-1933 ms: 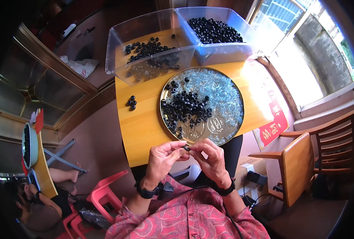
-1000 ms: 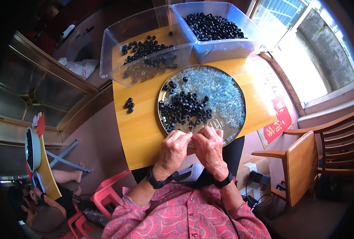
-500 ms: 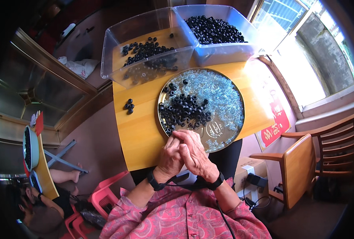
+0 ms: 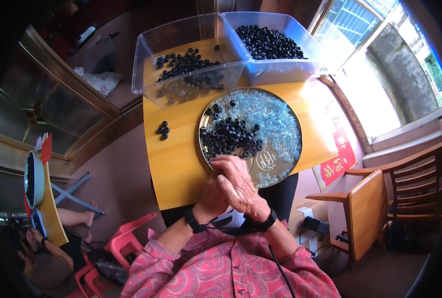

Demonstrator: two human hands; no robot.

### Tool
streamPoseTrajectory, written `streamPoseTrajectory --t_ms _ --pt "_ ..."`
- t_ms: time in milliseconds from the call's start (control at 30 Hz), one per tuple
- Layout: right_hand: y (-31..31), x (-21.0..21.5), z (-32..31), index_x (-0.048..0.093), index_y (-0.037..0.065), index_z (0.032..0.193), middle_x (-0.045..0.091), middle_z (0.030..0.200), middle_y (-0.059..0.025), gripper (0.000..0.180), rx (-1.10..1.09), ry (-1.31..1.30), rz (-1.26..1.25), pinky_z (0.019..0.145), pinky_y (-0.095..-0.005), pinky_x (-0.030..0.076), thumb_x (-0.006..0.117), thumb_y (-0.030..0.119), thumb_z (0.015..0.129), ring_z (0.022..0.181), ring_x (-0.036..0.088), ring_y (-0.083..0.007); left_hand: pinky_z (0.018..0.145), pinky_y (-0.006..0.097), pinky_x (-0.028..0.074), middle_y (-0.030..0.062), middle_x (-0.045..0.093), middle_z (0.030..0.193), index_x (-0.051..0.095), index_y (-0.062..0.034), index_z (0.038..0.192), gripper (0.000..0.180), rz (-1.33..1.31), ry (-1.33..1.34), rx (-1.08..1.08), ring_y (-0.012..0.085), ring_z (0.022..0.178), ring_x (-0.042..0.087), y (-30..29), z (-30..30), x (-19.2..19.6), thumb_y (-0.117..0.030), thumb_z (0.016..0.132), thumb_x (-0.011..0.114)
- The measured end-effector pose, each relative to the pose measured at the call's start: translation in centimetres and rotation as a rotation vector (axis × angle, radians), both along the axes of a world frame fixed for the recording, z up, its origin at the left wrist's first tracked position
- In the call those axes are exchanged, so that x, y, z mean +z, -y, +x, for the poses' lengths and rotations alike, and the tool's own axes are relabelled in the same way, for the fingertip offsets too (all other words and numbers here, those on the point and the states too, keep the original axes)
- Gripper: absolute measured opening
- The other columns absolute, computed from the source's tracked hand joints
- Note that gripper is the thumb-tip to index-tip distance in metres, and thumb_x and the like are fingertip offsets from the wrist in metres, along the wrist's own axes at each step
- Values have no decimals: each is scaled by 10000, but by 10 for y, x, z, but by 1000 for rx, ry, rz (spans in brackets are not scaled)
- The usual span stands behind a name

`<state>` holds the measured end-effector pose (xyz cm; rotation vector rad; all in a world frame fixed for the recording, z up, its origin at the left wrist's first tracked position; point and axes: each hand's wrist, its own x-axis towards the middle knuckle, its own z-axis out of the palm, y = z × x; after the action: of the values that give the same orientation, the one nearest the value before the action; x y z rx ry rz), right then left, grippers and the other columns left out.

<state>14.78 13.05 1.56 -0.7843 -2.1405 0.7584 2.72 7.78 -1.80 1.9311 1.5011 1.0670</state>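
Observation:
At the near edge of a round golden tray (image 4: 286,175), my two hands are pressed together. My right hand (image 4: 239,185) is closed over my left hand (image 4: 212,196), covering most of its fingers. Whatever lies between the palms, if anything, is hidden. Just beyond the fingertips is a heap of black ring-like pieces (image 4: 233,134) with holes through them. Small clear bluish bits (image 4: 275,119) are spread over the tray's far and right parts.
Behind the tray stand two clear plastic bins; the left bin (image 4: 141,64) holds scattered black pieces, the right bin (image 4: 275,67) a large pile. Several loose black pieces (image 4: 164,130) lie on the yellow table (image 4: 174,184). A wooden chair (image 4: 367,213) is at right. Another person's arm (image 4: 57,251) shows lower left.
My right hand has shifted over my left, so its fingers now hide more of the left fingers. The pieces on the tray look the same.

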Motion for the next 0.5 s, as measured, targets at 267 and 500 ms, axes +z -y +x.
streamPoseTrajectory --t_ms 267,500 --pt "-1 -14 -10 623 61 968 588 1025 -106 248 22 -91 -153 891 -413 370 421 207 966 963 494 -306 794 407 545 159 681 952 630 20 1047 245 382 -134 -12 307 931 676 -13 -1 0 -72 822 663" --pt "-5 -17 -7 622 48 944 601 999 -124 248 46 -169 -86 884 -420 390 407 170 936 931 522 -313 622 347 566 137 695 859 624 -5 1015 192 348 -378 109 251 731 708 -9 1 -19 -138 878 642"
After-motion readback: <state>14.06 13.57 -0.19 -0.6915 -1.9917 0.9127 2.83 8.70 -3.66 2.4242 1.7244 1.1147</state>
